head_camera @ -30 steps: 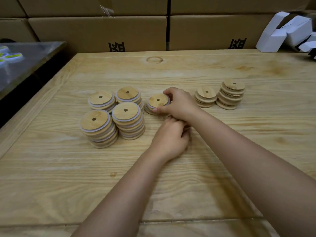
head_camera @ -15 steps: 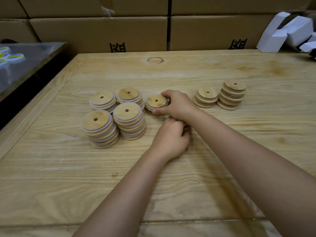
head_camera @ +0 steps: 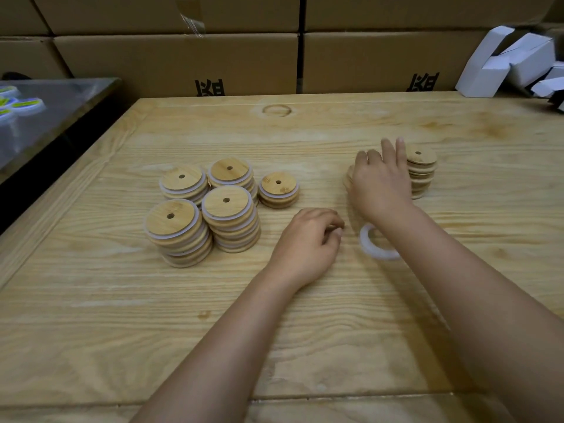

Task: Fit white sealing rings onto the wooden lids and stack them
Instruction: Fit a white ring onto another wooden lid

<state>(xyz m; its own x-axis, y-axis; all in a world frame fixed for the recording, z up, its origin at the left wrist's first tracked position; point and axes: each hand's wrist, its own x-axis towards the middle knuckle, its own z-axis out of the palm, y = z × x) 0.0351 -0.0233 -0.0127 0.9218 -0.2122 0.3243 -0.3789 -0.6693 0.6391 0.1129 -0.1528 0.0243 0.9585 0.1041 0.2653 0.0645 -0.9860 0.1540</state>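
Right hand (head_camera: 380,184) palm-down over short lid stack (head_camera: 348,178), fingers (head_camera: 399,149) part-spread; we cannot tell whether they grip. Left hand (head_camera: 308,242) on tabletop (head_camera: 122,315), fingers curled, apparently empty.

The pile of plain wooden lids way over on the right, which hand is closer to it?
Right. The right hand is just left of the pile, fingers stretched out near its top. The left hand sits much further left and nearer the person, beside the white ring.
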